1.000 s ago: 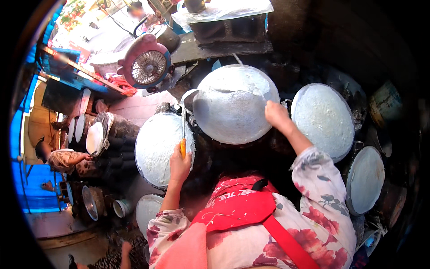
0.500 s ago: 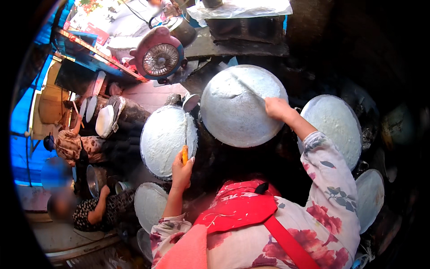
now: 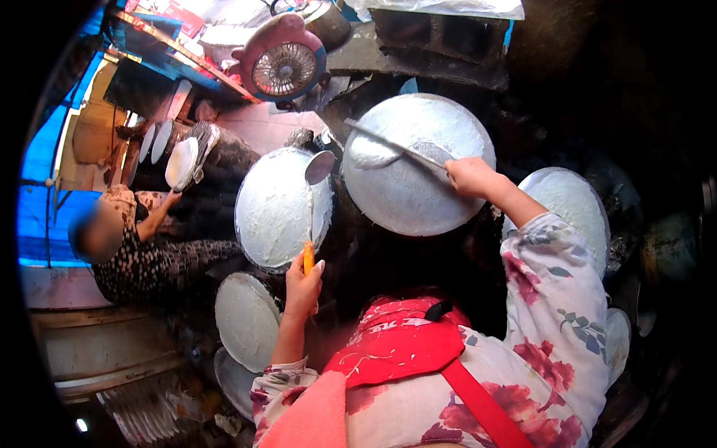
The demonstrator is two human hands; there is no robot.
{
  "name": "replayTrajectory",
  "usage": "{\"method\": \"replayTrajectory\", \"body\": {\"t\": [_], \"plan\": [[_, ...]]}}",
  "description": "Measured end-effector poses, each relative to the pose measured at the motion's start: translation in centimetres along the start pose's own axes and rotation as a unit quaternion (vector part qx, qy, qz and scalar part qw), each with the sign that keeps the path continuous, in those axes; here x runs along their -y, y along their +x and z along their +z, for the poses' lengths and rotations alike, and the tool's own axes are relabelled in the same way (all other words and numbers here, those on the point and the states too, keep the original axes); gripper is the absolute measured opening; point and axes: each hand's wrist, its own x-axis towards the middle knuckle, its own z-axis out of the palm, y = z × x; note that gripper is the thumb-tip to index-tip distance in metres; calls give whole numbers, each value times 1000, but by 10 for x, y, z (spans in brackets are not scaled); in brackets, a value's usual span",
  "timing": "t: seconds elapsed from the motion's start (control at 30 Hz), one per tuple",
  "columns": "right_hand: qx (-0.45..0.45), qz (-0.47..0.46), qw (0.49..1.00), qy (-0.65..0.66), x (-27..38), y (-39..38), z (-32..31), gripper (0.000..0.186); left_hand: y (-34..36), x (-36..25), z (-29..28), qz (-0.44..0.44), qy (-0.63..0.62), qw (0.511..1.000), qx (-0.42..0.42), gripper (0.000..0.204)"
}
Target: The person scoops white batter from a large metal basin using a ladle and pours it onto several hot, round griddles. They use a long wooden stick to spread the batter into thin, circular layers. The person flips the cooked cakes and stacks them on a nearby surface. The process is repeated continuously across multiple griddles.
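Observation:
My left hand is closed round the orange handle of a ladle, whose metal bowl is above the far edge of a round pan coated in white batter. Ahead and to the right sits a larger round griddle. Over it my right hand grips a long thin scraper that lies slantwise across the surface. White batter is heaped on the left part of this griddle, beside the blade. Whether the blade's whole edge touches the griddle, I cannot tell.
More coated round pans stand at right and lower left. A pink fan is at the back. At left a co-worker reaches toward a round white sheet. Dark blocks stand beyond the griddle.
The scraper's far end has swung leftward over the griddle, and a batter heap now shows beside it. The ladle is still held. The co-worker has moved nearer the white sheets.

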Motion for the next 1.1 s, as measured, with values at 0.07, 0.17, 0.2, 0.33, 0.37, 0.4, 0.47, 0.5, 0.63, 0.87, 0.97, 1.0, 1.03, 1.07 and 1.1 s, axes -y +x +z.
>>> {"method": "replayTrajectory", "body": {"t": [0.07, 0.17, 0.2, 0.33, 0.37, 0.4, 0.47, 0.5, 0.63, 0.87, 0.97, 1.0, 1.03, 1.07, 1.1], "plan": [[53, -44, 998, 6, 12, -22, -1, 14, -8, 3, 0, -6, 1, 1000, -12, 46], [82, -67, 994, -4, 13, -73, -8, 10, -22, -1, 5, -7, -12, 1000, -22, 46], [98, -59, 993, -17, 12, -88, -11, 9, -24, -2, 5, -3, 2, 1000, -15, 46], [21, 26, 999, 29, -10, -131, -11, 10, -15, 18, 5, 86, 89, 992, -2, 47], [-19, 73, 997, 30, -14, -131, -5, 11, -10, 26, 7, 126, 121, 985, 3, 48], [-57, 116, 991, 31, -17, -129, -1, 12, -10, 24, 10, 139, 135, 981, 8, 48], [-36, 99, 994, 6, -3, -129, 16, 13, -15, 14, 17, 168, 166, 971, 19, 49], [-16, 75, 997, 14, 9, -134, 21, 13, -21, 13, 16, 207, 200, 957, 26, 49], [-9, 86, 995, 50, 50, -179, 41, 18, -48, 25, -1, 267, 268, 921, 98, 53], [-163, 267, 908, 278, 120, -236, 102, 28, -36, 54, -18, 353, 256, 886, 159, 59], [-184, 223, 877, 384, 174, -186, 128, 28, -36, 44, -25, 368, 142, 915, 90, 51], [-200, 187, 899, 341, 193, -163, 139, 29, -34, 42, -28, 332, 97, 935, 76, 50], [-221, 111, 943, 222, 201, -139, 162, 31, -19, 55, -33, 287, 67, 952, 80, 47], [-167, 169, 923, 302, 225, -123, 149, 34, -23, 41, -37, 172, -58, 976, 124, 42], [-132, 197, 904, 356, 233, -111, 158, 32, -23, 30, -40, 156, -67, 974, 149, 39]]}}
